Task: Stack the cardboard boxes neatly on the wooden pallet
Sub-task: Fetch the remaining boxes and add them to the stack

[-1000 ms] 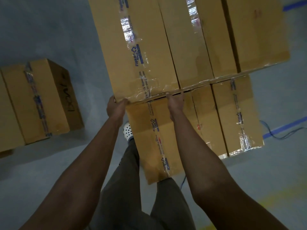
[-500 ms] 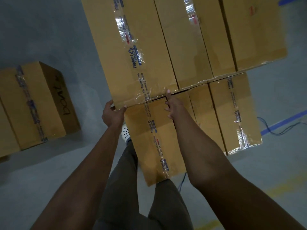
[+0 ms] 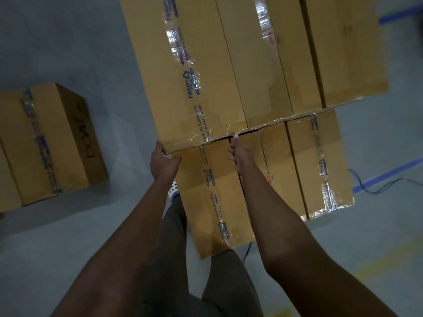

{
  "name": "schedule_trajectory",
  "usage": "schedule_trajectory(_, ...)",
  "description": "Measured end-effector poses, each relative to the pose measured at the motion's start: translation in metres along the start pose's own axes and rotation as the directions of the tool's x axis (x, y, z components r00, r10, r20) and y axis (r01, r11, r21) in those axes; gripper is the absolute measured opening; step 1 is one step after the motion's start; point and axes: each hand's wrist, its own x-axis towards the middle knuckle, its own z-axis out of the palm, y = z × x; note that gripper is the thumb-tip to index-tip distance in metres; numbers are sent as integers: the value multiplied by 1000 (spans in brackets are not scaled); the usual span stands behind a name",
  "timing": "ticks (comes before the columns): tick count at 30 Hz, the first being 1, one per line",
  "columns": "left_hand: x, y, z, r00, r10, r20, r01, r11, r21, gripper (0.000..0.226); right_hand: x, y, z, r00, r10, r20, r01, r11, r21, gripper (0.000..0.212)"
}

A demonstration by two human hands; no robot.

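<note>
A long taped cardboard box [image 3: 194,65] lies on the upper layer of a stack, beside two similar top boxes [image 3: 263,65] [image 3: 348,53]. My left hand [image 3: 163,161] holds its near left corner, fingers up the side and thumb under the edge. My right hand [image 3: 239,154] reaches the near edge with straight fingers, the index tip touching the seam. Below it, lower-layer boxes [image 3: 210,202] [image 3: 320,161] stick out toward me. The pallet is hidden under the stack.
More cardboard boxes [image 3: 45,143] stand on the grey floor to the left, one with handwriting on its side. A blue tape line [image 3: 389,170] and a dark cable [image 3: 377,188] run along the floor at right. My white shoe [image 3: 173,188] is beside the stack.
My right hand's fingers have come off the box edge and straightened, now only touching it. My left hand stays at the corner. The top box sits slightly farther from me.
</note>
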Motion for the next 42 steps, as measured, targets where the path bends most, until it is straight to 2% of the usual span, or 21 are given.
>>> schedule_trajectory(6,-17,1,-14,990,-27,142,30,999,-12,94,-54,61,-12,998,-4,59,5,1000,-24,45)
schedule_trajectory(9,-49,-1,-21,993,-1,116,8,998,-57,86,-86,97,-18,992,-1,127,17,992,-128,31)
schedule_trajectory(12,-88,-20,-24,997,-2,73,10,994,-109,85,-117,124,-27,979,-21,205,57,983,-175,29)
schedule_trajectory(17,-193,-60,-35,997,66,29,-56,960,-274,79,-168,158,-56,928,-169,332,244,950,-197,25)
schedule_trajectory(20,-259,-102,-47,996,84,1,-79,937,-340,71,-193,181,-81,894,-195,403,318,911,-263,27)
schedule_trajectory(25,-328,-168,-74,991,5,-135,-63,900,-430,55,-220,195,-93,900,-228,371,343,896,-282,31)
schedule_trajectory(29,-358,-205,-109,974,-34,-222,-82,868,-491,49,-258,208,-61,847,-253,467,406,875,-263,34)
schedule_trajectory(34,-368,-247,-165,966,-40,-256,-113,824,-556,44,-308,242,-6,781,-248,573,485,819,-307,29)
schedule_trajectory(38,-359,-292,-226,956,-73,-286,-108,815,-569,43,-330,275,63,787,-251,564,495,803,-333,29)
schedule_trajectory(42,-349,-351,-313,925,-124,-358,-120,801,-586,35,-366,319,163,795,-234,560,481,806,-345,27)
